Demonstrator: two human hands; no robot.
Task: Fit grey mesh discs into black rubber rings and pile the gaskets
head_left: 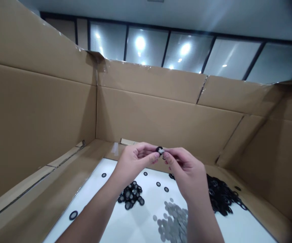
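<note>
My left hand [142,158] pinches a small black ring [158,149] between thumb and fingers, raised above the white board. A small grey disc [161,152] sits tilted against that ring, and my right hand [183,165] grips it with thumb and forefinger. Both hands meet at these two pieces, so part of each is hidden by fingertips. Under my left wrist lies a pile of black rings with grey centres [131,194]. Loose grey discs [173,219] are heaped by my right forearm. Beyond it is a pile of plain black rings [223,195].
High cardboard walls [151,111] surround the white board [146,216] on the left, back and right. Several filled rings lie scattered singly, one of them [73,215] at the board's left edge. Clear tape [114,149] sticks to the cardboard behind the board.
</note>
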